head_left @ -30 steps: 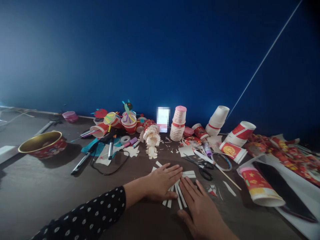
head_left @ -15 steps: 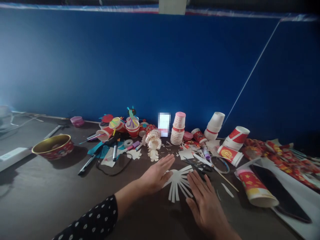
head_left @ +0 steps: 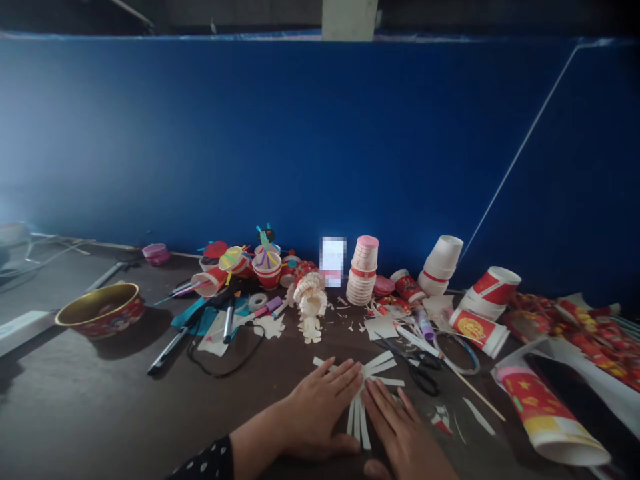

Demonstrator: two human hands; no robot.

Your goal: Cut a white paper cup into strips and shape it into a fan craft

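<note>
A white paper cup cut into radiating strips (head_left: 379, 365) lies splayed flat on the dark table, its middle mostly covered by my hands. Across its left side my left hand (head_left: 320, 403) rests flat, fingers stretched out over the strips. My right hand (head_left: 395, 423) presses on the right side, fingers extended, with its fingertips close to those of the left. Strips stick out above, to the right and below between the hands. Just right of it lie black-handled scissors (head_left: 423, 373).
Stacked paper cups (head_left: 361, 280) stand at the back, near a white layered paper craft (head_left: 311, 303). A gold-rimmed bowl (head_left: 103, 313) sits at left. A red cup (head_left: 555, 417) lies at right beside a dark phone (head_left: 585, 400). Paper scraps and a wooden stick (head_left: 480, 393) lie near the scissors.
Both hands have come down onto the cut cup and closer together, covering its middle. The view has tilted up slightly, so the table things sit lower in the picture.
</note>
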